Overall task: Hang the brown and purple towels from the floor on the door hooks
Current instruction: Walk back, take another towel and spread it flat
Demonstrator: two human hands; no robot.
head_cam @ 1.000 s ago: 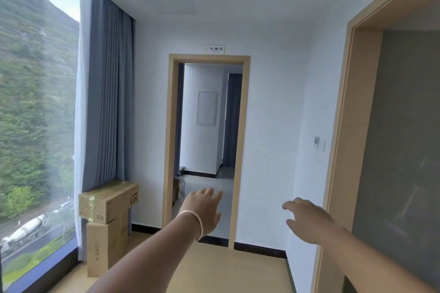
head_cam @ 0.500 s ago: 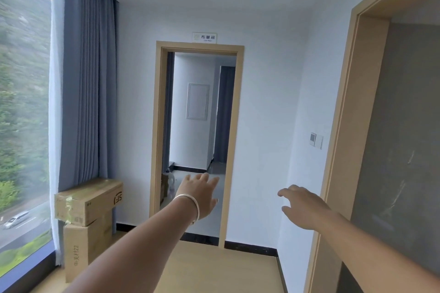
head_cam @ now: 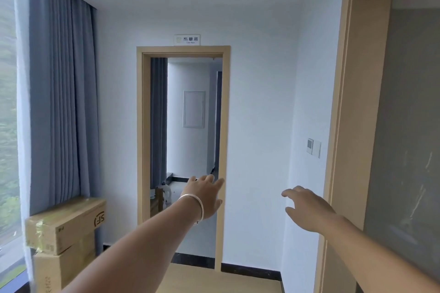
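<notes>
Both hands empty. Left hand (head_cam: 204, 194) stretched forward, fingers straight and together, holding nothing, silver bangle (head_cam: 198, 207) on the wrist, overlapping the lower right part of the open doorway (head_cam: 183, 150) in view. Right hand (head_cam: 307, 207) also out front, fingers loosely spread and relaxed, holding nothing, right of the doorway and level with its lower third, in front of the white wall. No brown or purple towel anywhere in view; no door hooks visible either; floor only a strip of light wood below the doorway. Small sign (head_cam: 187, 39) with characters just above the doorway frame. Stacked cardboard boxes (head_cam: 64, 233) well left of the doorway, low, under a grey-blue curtain (head_cam: 62, 102); window (head_cam: 8, 126) further left. Wall switch (head_cam: 313, 147) right of the doorway at mid height; second wood frame with grey panel (head_cam: 404, 126) far right of it. Through the doorway: another room, white wall panel, some small items on its floor, too small to name. Step judged: search or approach, task barely begun, nothing picked up. Next move probably calls for looking down and around to locate the towels on the floor, then bending and gripping one; likely walking first, direction unclear.
</notes>
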